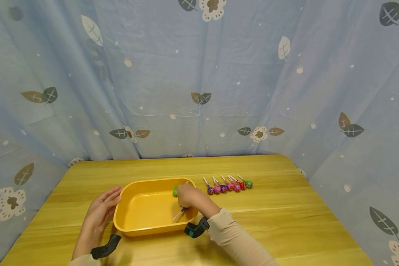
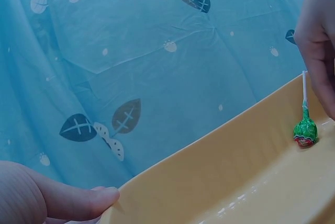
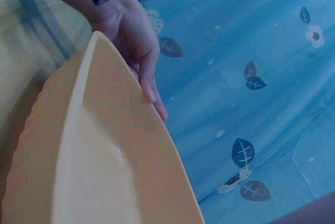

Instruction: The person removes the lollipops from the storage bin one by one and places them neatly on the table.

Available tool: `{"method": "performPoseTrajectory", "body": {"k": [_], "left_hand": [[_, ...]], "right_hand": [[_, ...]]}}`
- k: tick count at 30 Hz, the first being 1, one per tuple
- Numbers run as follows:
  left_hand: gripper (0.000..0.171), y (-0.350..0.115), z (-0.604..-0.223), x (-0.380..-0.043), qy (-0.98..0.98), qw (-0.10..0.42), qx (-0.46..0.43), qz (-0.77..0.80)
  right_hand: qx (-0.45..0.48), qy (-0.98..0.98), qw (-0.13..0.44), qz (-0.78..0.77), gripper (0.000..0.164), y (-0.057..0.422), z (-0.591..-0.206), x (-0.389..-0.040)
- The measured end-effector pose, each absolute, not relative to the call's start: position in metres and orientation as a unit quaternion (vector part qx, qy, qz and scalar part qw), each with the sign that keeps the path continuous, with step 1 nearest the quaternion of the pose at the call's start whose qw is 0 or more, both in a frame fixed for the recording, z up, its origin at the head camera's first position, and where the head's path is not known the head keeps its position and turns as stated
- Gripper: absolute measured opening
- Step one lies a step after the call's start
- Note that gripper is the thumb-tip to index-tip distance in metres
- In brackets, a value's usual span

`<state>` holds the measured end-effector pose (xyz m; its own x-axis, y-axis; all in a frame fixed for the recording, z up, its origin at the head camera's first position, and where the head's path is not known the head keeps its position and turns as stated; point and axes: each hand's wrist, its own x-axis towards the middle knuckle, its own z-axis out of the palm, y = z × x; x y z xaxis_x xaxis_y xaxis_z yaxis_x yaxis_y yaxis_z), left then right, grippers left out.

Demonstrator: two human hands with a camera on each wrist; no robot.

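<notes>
A yellow plastic tray (image 1: 154,180) stands on the table. My left hand (image 1: 99,208) rests against the outside of its left end, fingers fairly straight; the thumb (image 2: 86,203) lies at the rim in the left wrist view. Inside the tray's right end, my right hand (image 1: 188,196) reaches down and holds a purple-wrapped lollipop (image 1: 183,209) by its head, which the fingers mostly cover. The white stick slants toward the lower left. Beside this hand, a green lollipop (image 2: 305,130) leans on the tray's far wall, stick up.
Several wrapped lollipops (image 1: 230,187) in purple, pink, red and green lie in a row on the wooden table (image 1: 279,210), right of the tray, sticks pointing away. A blue patterned curtain (image 1: 173,74) hangs behind the table's far edge.
</notes>
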<state>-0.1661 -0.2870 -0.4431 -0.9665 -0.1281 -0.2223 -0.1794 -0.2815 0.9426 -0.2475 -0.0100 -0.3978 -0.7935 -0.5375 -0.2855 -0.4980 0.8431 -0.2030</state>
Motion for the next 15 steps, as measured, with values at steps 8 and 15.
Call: {"method": "performPoseTrajectory", "body": {"k": [8,15], "left_hand": [[0.028,-0.2859,-0.4438,-0.1656,0.584,0.008,-0.122,0.803],[0.027,-0.2856,-0.4427,-0.1647,0.581,0.006,-0.118,0.805]], "right_hand": [[-0.320,0.916,0.227,-0.084,0.012,-0.0061,-0.3980,-0.2466],[-0.323,0.913,0.227,-0.101,0.015,-0.0046,-0.4023,-0.2435]]}}
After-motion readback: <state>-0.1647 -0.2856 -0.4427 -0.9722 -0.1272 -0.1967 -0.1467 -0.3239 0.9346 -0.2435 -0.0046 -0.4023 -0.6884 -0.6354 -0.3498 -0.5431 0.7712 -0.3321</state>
